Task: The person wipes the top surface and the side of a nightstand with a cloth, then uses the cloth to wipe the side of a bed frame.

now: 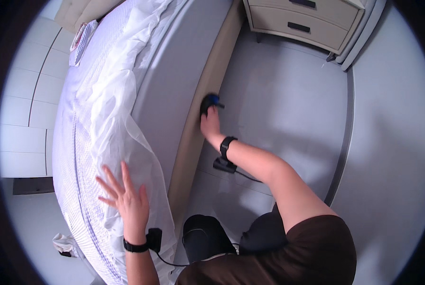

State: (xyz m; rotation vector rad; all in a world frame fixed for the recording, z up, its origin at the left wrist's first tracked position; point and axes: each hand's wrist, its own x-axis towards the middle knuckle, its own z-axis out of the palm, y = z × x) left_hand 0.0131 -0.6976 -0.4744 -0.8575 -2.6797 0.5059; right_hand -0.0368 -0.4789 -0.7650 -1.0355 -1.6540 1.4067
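My right hand [211,124] is closed on a small black object with a blue part [209,103]. It is held against the beige side frame [197,110] of the bed, low near the floor, and blur hides its exact kind. My left hand [130,202] is open, fingers spread, palm down over the white sheer fabric [115,111] bunched along the bed. Under that fabric lies a pale lilac quilted cover [70,156]; the bare grey-lilac mattress side [174,71] shows between fabric and frame.
A beige nightstand [274,23] with dark handles stands at the far end, beside a pale folded panel [364,35] against the wall. Grey floor [288,95] runs between bed and right wall [397,142]. A folded cloth [83,42] lies at the bed's far left. Cables trail from both wrists.
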